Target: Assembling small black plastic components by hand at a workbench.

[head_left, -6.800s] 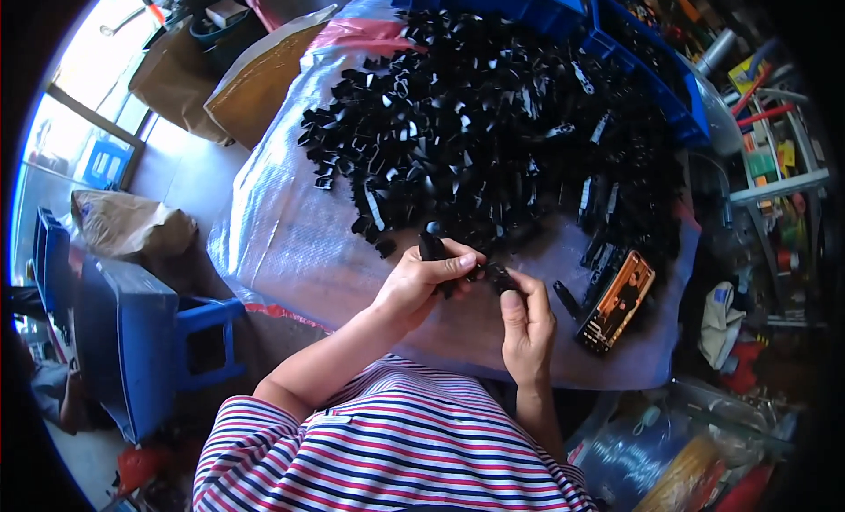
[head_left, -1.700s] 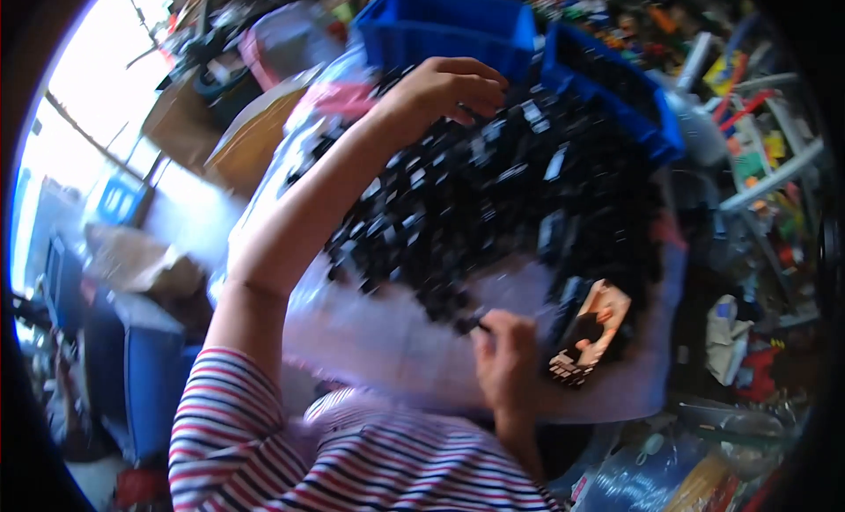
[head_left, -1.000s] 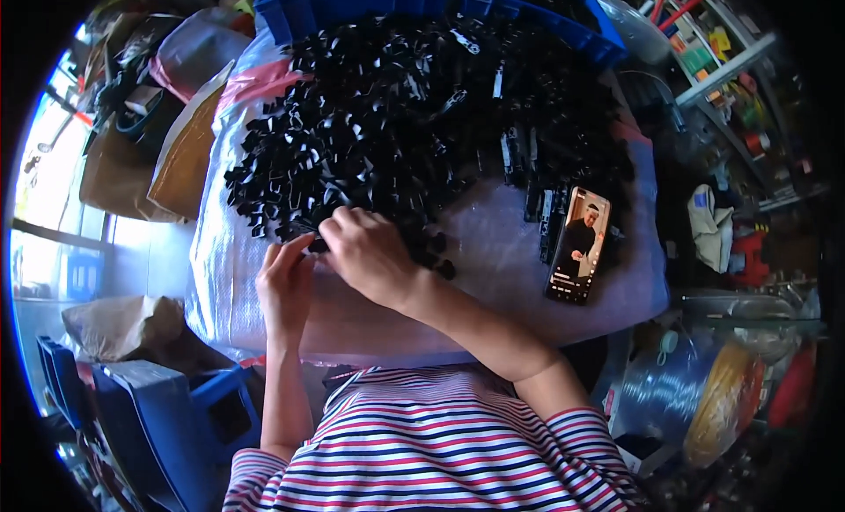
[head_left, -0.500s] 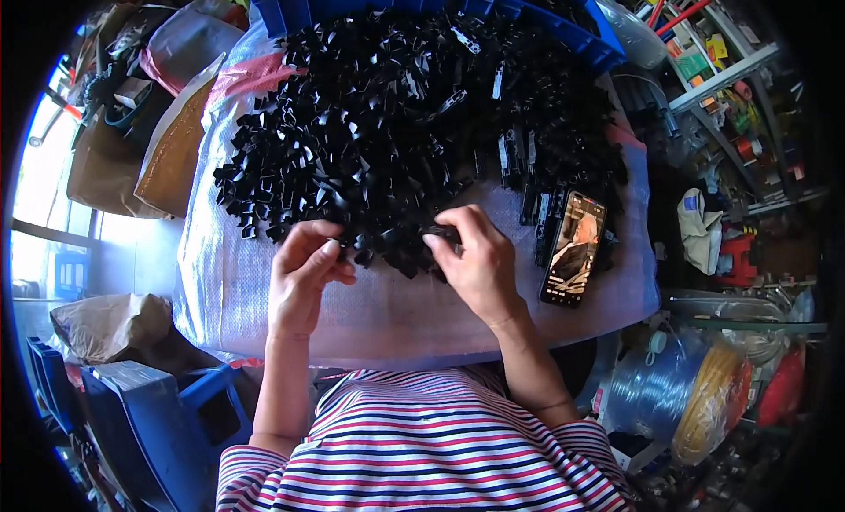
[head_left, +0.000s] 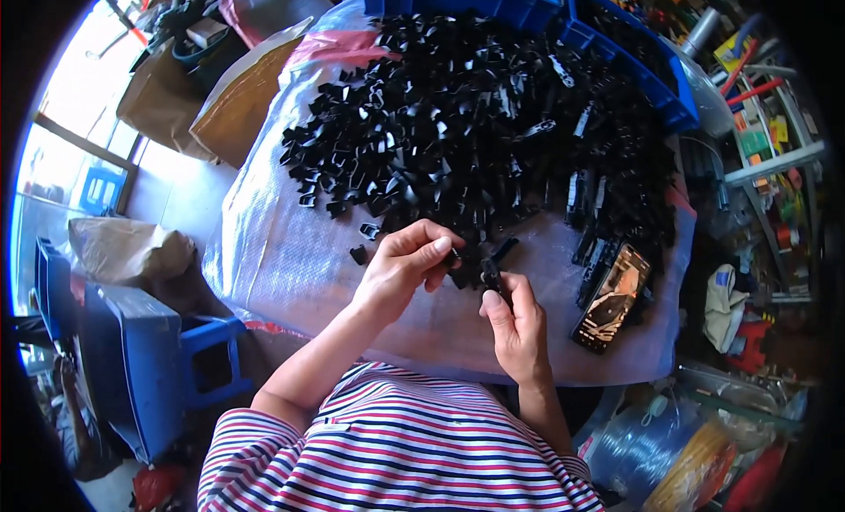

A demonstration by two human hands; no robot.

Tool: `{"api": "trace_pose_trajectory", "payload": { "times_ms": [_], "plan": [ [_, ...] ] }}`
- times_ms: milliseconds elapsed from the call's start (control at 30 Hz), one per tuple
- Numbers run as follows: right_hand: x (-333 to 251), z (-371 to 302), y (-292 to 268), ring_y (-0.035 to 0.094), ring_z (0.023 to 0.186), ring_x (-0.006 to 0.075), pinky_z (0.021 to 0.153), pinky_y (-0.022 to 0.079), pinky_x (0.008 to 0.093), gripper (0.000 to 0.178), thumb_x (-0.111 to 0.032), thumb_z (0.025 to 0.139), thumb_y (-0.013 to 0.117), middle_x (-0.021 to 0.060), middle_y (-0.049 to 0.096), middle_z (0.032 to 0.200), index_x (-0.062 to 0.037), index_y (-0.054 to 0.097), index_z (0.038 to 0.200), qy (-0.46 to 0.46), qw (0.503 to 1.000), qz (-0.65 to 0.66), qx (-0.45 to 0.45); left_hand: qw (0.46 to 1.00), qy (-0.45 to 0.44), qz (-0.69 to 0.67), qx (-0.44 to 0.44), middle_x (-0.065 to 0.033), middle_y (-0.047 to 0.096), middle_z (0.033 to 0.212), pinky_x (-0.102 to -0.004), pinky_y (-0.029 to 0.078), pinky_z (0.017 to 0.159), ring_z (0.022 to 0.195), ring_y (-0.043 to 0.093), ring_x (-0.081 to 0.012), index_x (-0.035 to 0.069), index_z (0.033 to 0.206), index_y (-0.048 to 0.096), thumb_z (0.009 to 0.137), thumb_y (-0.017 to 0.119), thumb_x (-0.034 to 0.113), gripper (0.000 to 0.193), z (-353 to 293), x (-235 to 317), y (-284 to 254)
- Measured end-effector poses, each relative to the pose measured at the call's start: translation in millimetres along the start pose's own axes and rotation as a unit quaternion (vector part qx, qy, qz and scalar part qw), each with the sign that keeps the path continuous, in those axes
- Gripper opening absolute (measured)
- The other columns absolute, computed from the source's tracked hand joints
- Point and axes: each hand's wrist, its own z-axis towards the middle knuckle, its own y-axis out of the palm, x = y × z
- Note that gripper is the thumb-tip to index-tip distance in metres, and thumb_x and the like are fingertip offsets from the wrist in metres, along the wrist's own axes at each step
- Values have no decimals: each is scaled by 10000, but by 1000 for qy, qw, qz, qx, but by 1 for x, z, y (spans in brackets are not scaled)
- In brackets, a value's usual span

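The right hand point(head_left: 519, 334) pinches a black part point(head_left: 491, 275); just left of it, the left hand point(head_left: 398, 270) pinches what seems a smaller dark piece point(head_left: 454, 259). Likely the two are being fitted together, which calls for careful lining up. A phone point(head_left: 613, 297) lies right of both hands; beyond them spreads a black heap point(head_left: 422, 129), then blue bins point(head_left: 466, 3).

hands point(head_left: 403, 264) point(head_left: 518, 329): 2 | black-part pile point(head_left: 440, 125): 1, pieces point(head_left: 371, 230) overlap uncountably | phone point(head_left: 613, 296): 1 | blue bins point(head_left: 475, 9) point(head_left: 671, 106) beside pile: 2
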Motion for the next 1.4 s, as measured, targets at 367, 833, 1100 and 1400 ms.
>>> {"api": "trace_pose_trajectory", "payload": {
  "times_ms": [367,833,1100,1400],
  "plan": [
    [-3,4,8,404,538,48,482,335,205,239,-224,922,502,-21,454,599,-8,569,1000,-14,1000,16,-17,998,38,51,4,11,541,705,-191,368,494,546,469,-55,23,925,608,873,582,173,161,-5,-4,9],
    [-13,13,32,459,560,118,515,376,254,221,-212,936,462,30,476,620,-14,553,906,-56,997,42,15,972,169,160,-29,-57,511,995,-260,373,841,949,476,-134,18,1018,577,899,525,290,301,-23,-6,20],
    [21,45,-21,524,873,282,751,438,362,278,13,720,607,102,539,931,-32,616,995,-205,904,-376,1,951,62,-296,-70,-151,503,1169,-335,482,721,922,548,-218,93,1089,490,875,546,258,276,-28,3,-30],
    [18,36,-8,578,787,273,694,472,347,191,-9,775,592,138,584,875,7,523,952,-203,963,-167,55,631,235,692,260,-95,527,883,-397,449,676,816,547,-310,65,845,580,640,612,32,211,-48,11,-56]
  ]
}}
